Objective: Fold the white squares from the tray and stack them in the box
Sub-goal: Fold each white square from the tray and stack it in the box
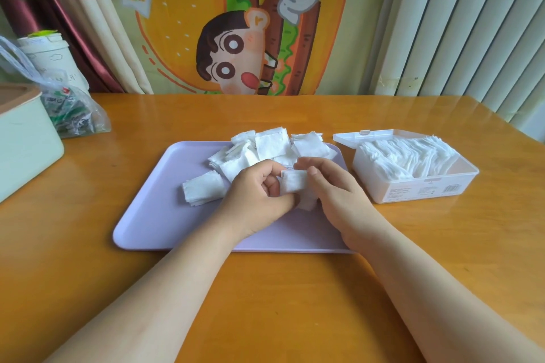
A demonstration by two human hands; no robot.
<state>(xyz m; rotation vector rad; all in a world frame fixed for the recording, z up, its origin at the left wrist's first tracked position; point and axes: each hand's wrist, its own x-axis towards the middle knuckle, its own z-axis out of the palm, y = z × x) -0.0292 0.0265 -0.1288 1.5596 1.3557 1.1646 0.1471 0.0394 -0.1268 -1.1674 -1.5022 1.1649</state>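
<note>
left hand [259, 188]: over the middle of the tray, fingers curled, thumb and fingertips pinching the left side of the white square
right hand [333, 188]: just beside the left one, over the right half of the tray, fingers curled, pinching the right side of the same square
white square [293, 183]: held between both hands above the tray, showing as a small rectangle; lower part hidden behind the fingers
tray [153, 215]: lilac, flat on the middle of the table, long side toward the person
loose squares [265, 147]: heaped along the far edge of the tray, a few overhanging the far rim
small stack [203, 190]: on the left half of the tray, near the heap, just left of the left hand
box [413, 188]: clear plastic, on the table just beside the right edge of the tray, lid [368, 135] open and lying back
folded squares [407, 156]: packed in the box in a leaning row; near right corner bare
table [265, 289]: glossy orange-brown wood
green container [26, 144]: at the left edge of the table
plastic bag [73, 109]: just behind the container, green packets inside
cartoon hanging [236, 23]: behind the far edge of the table
</note>
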